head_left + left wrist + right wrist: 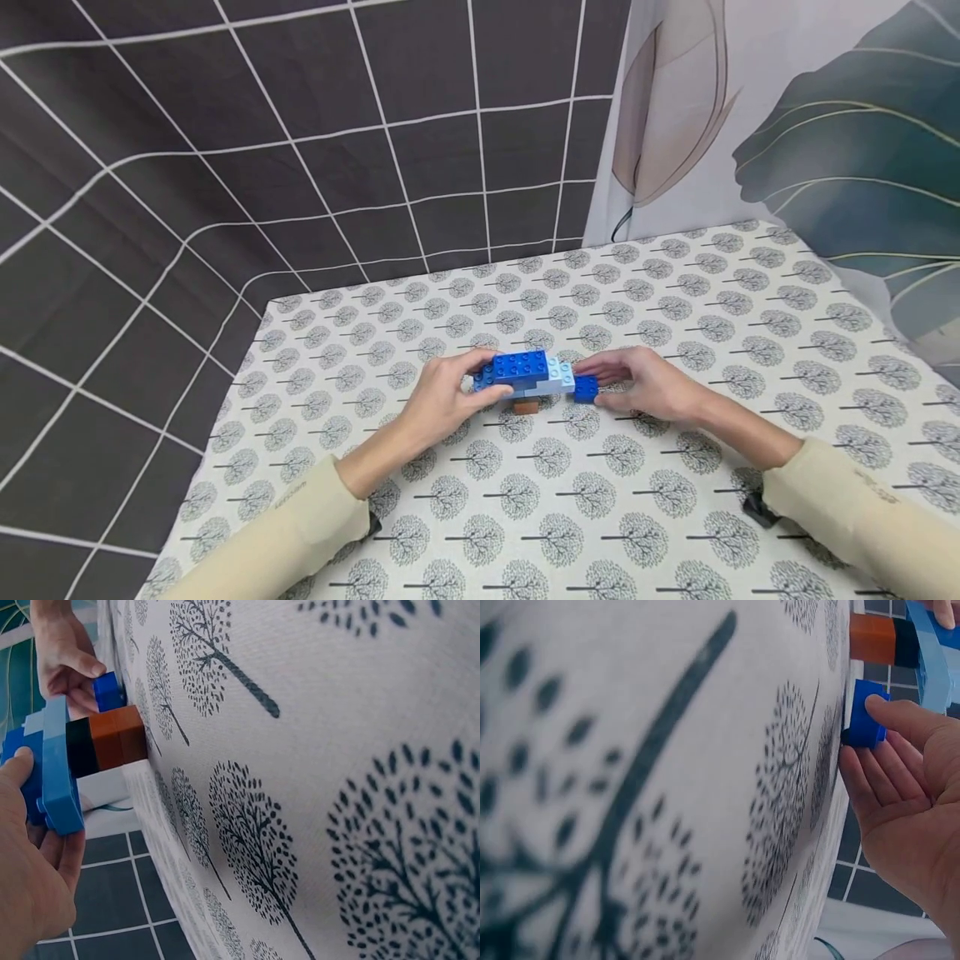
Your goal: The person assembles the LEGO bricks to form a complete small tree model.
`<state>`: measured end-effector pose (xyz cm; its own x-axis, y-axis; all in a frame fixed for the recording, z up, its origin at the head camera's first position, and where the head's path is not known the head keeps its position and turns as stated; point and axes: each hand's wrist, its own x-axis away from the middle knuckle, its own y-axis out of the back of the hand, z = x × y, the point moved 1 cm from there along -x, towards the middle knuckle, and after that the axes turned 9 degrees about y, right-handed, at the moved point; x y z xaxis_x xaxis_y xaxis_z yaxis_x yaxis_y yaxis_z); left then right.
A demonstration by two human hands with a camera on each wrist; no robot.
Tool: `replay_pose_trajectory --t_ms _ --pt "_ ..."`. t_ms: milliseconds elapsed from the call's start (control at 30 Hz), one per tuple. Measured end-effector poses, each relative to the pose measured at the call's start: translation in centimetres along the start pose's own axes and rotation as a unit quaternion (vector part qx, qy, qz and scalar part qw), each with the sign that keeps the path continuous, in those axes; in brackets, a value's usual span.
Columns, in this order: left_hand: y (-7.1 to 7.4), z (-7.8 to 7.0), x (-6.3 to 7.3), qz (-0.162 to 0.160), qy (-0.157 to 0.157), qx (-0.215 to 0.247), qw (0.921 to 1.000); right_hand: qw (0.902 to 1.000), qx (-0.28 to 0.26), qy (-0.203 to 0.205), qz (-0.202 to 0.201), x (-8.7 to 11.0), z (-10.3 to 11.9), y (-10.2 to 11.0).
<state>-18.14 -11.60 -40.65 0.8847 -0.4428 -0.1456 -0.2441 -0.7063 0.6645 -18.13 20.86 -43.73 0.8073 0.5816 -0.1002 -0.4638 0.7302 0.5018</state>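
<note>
A toy-brick build stands on the table, with orange-brown bricks [118,736] at its foot and a black brick [78,748] above them. Wider light blue bricks [558,380] form its upper layer, topped by a dark blue brick [520,367]. My left hand [442,390] grips the left end of this upper part, its thumb on the near side. Just right of the build, my right hand [651,383] pinches a small blue brick [865,714] between thumb and fingers. That brick is low, close to the cloth and beside the foot of the build.
A white tablecloth [517,496] with a tree print covers the table. Behind and to the left hangs a dark curtain [427,158] with a white grid. At the back right is a pale curtain [682,108] with large leaf shapes.
</note>
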Motion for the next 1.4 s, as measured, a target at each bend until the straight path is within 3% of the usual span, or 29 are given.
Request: replay_pose_trajectory --t_ms 233,400,833,1100,1400 --pt "0.0 0.1 0.0 -0.003 -0.005 -0.002 1.0 0.9989 0.029 0.029 -0.023 0.5 0.2 1.0" --pt "0.1 0.0 0.1 -0.004 -0.008 0.001 1.0 0.9967 0.055 0.019 -0.055 0.4 1.1 1.9" --pt "0.1 0.0 0.0 -0.009 -0.01 -0.005 0.9999 0.9876 0.09 0.085 -0.097 -2.1 5.7 3.9" --pt "0.1 0.0 -0.1 -0.012 -0.013 -0.013 0.9998 0.9897 0.067 0.098 -0.08 -3.6 8.4 3.0" --pt "0.2 -0.1 -0.1 -0.014 -0.026 -0.007 0.9995 0.9914 0.033 0.121 -0.037 -5.2 9.4 0.9"
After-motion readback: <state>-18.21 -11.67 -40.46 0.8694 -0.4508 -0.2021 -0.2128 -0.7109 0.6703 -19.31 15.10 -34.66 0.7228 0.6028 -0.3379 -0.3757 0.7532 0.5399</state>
